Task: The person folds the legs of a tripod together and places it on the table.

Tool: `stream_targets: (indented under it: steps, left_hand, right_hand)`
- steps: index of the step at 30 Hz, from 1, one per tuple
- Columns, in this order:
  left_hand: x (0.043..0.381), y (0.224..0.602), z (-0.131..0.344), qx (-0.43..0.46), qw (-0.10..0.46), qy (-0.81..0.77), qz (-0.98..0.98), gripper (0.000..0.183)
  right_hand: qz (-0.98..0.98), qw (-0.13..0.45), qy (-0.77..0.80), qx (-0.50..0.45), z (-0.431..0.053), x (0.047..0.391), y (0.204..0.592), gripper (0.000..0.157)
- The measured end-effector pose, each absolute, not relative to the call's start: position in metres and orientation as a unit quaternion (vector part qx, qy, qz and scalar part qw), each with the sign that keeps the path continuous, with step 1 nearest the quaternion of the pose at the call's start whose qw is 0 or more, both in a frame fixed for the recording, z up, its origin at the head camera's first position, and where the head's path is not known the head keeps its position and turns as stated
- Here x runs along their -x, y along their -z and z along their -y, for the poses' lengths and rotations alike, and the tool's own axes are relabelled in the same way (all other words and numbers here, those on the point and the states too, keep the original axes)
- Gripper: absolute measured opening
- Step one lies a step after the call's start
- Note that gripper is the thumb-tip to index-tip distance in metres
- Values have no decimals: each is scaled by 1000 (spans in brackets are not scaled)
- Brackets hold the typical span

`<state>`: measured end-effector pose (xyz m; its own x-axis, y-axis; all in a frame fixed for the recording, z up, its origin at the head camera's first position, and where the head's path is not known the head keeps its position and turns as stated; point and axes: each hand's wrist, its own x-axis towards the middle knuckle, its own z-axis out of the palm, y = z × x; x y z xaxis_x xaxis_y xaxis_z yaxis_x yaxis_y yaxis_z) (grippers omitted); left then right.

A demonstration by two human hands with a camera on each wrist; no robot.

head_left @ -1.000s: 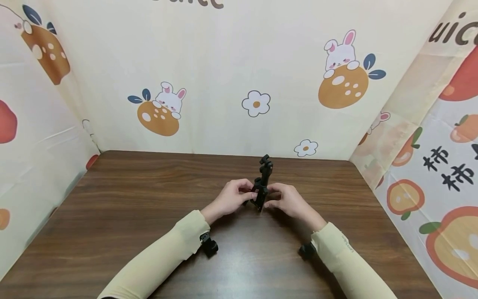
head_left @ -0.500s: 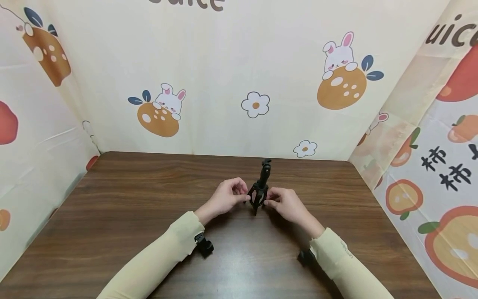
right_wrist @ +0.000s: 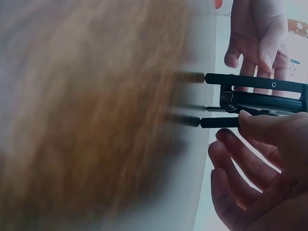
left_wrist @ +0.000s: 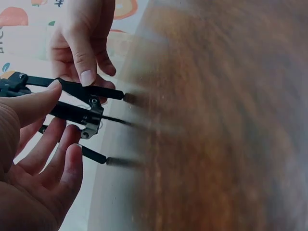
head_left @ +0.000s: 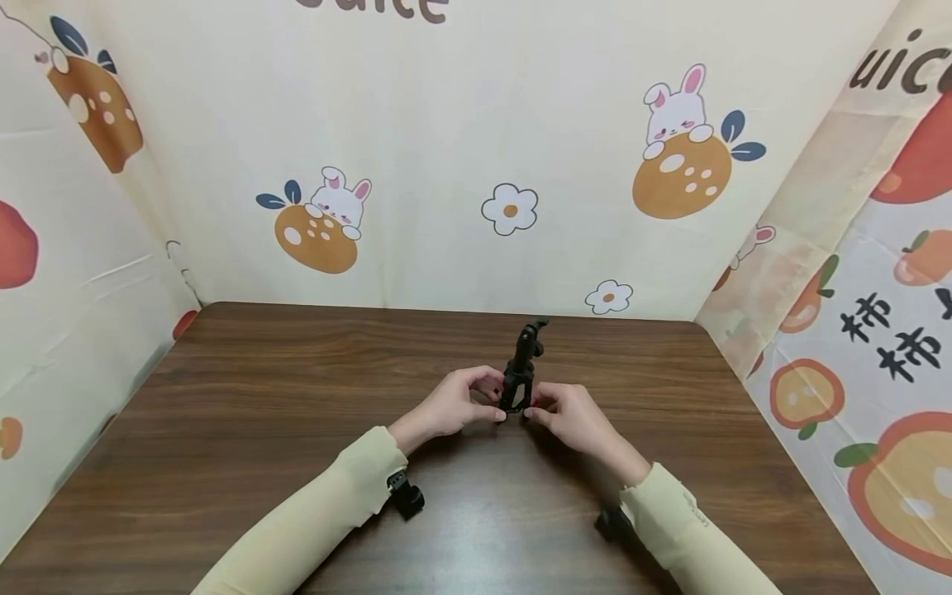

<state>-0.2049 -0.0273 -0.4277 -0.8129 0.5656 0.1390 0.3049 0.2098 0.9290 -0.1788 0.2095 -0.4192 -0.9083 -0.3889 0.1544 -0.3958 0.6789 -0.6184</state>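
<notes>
Right hand (head_left: 573,417) is pinching one leg (right_wrist: 219,123) of black mini tripod (head_left: 524,351), likely steadying it on surface (head_left: 297,380); left hand (head_left: 455,402) grip unclear.

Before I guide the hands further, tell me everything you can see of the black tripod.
The tripod is black, seemingly plastic. Three legs surround a centre column, joined by small metallic-looking brackets; a jointed head tops it. It appears to stand roughly upright on the table, legs slightly spread. The right hand holds one leg near its foot; the left hand is around another, contact unclear.
</notes>
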Motion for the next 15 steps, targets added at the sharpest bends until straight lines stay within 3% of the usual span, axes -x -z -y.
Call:
stream_targets:
  steps: [15]
  left_hand:
    - [206,427,20,-283,70,-517,-805,27]
  right_hand:
    - [907,-2,-342,-245,-202,180,420,13]
